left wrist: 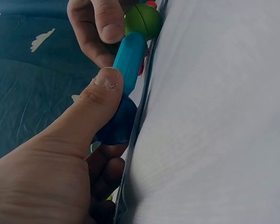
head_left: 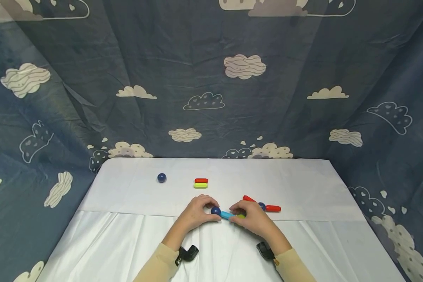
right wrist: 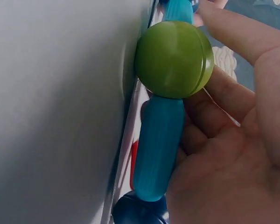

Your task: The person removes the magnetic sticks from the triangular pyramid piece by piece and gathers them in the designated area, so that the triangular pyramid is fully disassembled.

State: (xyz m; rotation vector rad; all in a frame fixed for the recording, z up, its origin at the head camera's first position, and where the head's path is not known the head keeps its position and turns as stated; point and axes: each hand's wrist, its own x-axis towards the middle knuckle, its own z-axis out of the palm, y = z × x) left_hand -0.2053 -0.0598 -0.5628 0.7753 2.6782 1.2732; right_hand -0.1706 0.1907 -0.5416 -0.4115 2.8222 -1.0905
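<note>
My left hand [head_left: 196, 212] grips a dark blue ball [head_left: 216, 210], its thumb lying along the joint with a light blue rod [left wrist: 131, 53]. The rod's other end meets a green ball [right wrist: 172, 60], which my right hand [head_left: 253, 218] holds, fingers behind it. In the right wrist view, a second light blue rod [right wrist: 158, 147] runs from the green ball to another dark blue ball [right wrist: 137, 210]. Past my right hand in the head view, a red rod [head_left: 273, 208] and another red rod [head_left: 248, 198] adjoin a dark blue ball [head_left: 262, 206].
On the white-covered table [head_left: 127, 192], a loose dark blue ball [head_left: 161, 178] sits at the back left. A short red rod [head_left: 201, 180] and a yellow-green rod [head_left: 200, 185] lie side by side near the back middle. A dark cloud-print cloth [head_left: 197, 117] hangs behind.
</note>
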